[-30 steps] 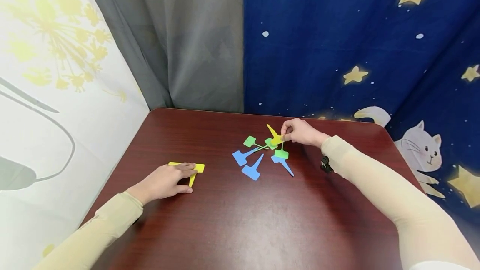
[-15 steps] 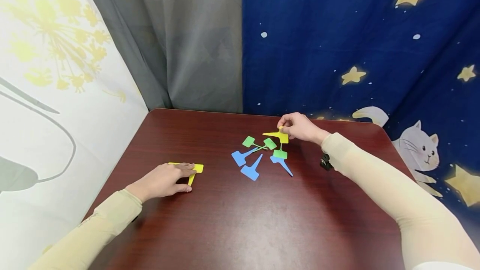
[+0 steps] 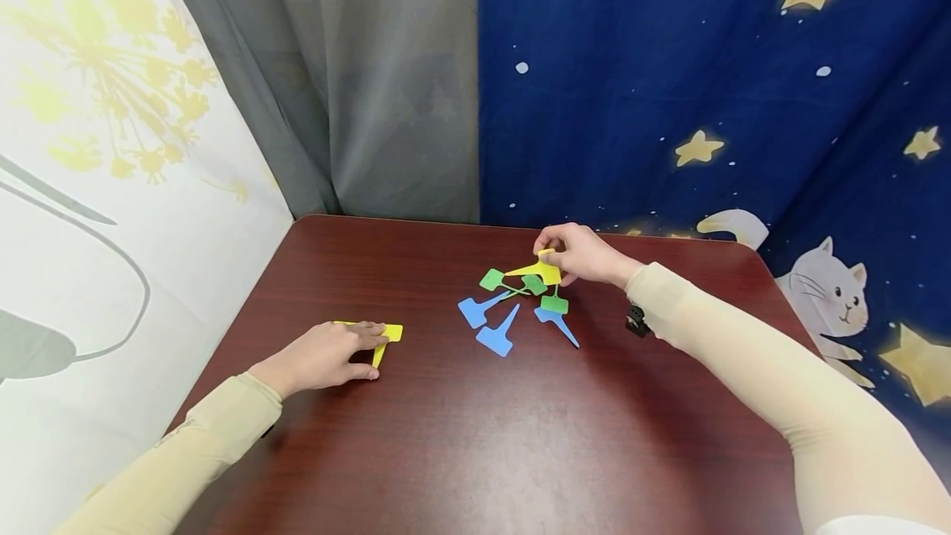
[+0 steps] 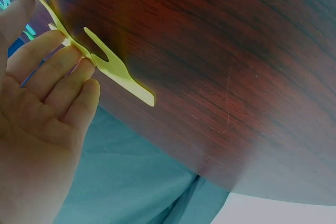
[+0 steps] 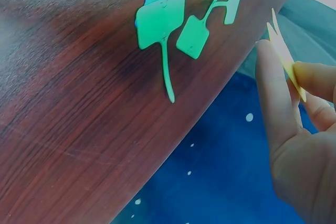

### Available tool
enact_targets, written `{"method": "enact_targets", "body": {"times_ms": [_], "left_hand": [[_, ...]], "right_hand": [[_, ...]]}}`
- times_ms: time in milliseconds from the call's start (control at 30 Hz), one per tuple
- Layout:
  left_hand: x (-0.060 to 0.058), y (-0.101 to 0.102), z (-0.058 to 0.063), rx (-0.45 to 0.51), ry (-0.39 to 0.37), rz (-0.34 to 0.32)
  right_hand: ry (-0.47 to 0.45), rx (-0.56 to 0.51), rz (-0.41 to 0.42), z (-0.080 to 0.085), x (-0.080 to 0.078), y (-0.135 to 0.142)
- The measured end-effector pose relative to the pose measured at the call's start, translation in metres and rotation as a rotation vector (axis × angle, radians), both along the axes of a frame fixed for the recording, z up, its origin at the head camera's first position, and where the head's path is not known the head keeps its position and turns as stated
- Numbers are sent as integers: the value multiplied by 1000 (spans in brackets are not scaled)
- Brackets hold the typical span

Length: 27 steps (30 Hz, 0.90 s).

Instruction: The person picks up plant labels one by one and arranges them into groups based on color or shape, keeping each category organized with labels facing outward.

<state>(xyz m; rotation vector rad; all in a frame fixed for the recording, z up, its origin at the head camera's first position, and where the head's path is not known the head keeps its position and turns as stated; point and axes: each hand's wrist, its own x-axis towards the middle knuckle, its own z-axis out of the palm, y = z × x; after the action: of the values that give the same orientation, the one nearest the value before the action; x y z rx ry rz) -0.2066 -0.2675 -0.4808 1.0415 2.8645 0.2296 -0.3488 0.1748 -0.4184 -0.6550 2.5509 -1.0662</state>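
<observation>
In the head view my left hand (image 3: 327, 357) rests on yellow T-shaped plant labels (image 3: 394, 333) lying on the table at the left. Its fingers lie over the wide part, with the thumb near the pointed end; the left wrist view shows the fingertips against the yellow labels (image 4: 118, 72), partly hidden by the hand. Farther back at the right, my right hand (image 3: 587, 256) pinches a yellow T-shaped plant label (image 3: 548, 271) between thumb and fingers, its point toward the left. In the right wrist view this yellow label (image 5: 287, 64) shows nearly edge-on.
Below the right hand lie green plant labels (image 3: 492, 279) with thin stems and blue T-shaped ones (image 3: 495, 340), some overlapping. They are on a dark red-brown table (image 3: 475, 452). A grey curtain (image 3: 404, 89) and a blue starry curtain (image 3: 631, 106) hang behind its far edge.
My right hand has lifted the yellow label from over the green ones, turned it so its point faces left, then shifted slightly left. The left hand has stayed in place.
</observation>
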Motion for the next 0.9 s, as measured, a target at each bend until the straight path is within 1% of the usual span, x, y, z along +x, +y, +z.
{"method": "enact_targets", "body": {"times_ms": [233,400,633,733,900], "left_hand": [[0,0,1,6,-11,5],[-1,0,-1,-1,-17,5],[-2,-2,-4,1,-13,-3],[-2,-2,-3,3,-8,-7],[-2,-2,-3,21,6,-13]], "right_hand": [[14,-7,60,3,4,-12],[36,-18,107,5,7,-20],[15,-10,173,2,7,-29],[26,-3,204,2,7,-34],[44,-5,222,3,9,-46]]}}
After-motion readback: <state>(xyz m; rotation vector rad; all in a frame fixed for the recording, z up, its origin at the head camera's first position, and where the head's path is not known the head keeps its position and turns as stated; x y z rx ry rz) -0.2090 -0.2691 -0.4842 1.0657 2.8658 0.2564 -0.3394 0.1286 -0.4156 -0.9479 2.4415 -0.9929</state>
